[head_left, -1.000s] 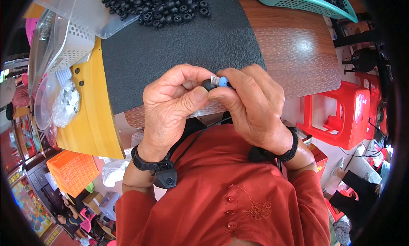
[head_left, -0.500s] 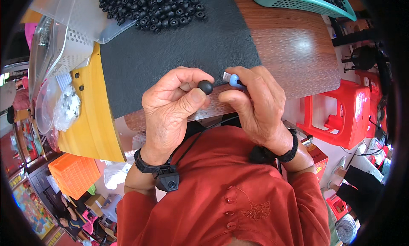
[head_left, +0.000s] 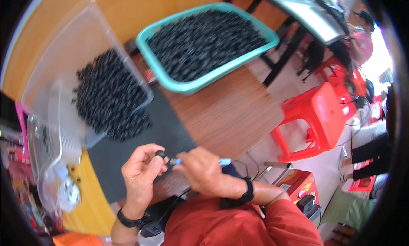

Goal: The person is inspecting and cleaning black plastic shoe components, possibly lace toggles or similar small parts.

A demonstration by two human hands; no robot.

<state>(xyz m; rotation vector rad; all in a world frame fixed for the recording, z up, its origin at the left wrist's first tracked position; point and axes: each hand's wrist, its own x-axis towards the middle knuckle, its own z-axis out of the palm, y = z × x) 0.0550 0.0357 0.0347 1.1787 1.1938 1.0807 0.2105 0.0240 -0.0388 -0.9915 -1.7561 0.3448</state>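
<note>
Over the near edge of the black mat, my left hand pinches a small, round black part between thumb and fingertips. My right hand is wrapped around a slim blue-handled tool. The handle's end sticks out past the palm, and the tool's tip points at the black part, close to it. Whether the two touch cannot be made out. A heap of similar black parts spills from a clear tipped bin onto the mat.
A teal basin full of black parts stands at the back of the wooden table. The clear plastic bin lies at the left, by a yellow board. Red stools and a red box are at the right.
The view has swung, bringing the whole teal basin into sight. My right hand has turned over and come closer to my left, bringing the tool's tip toward the black part.
</note>
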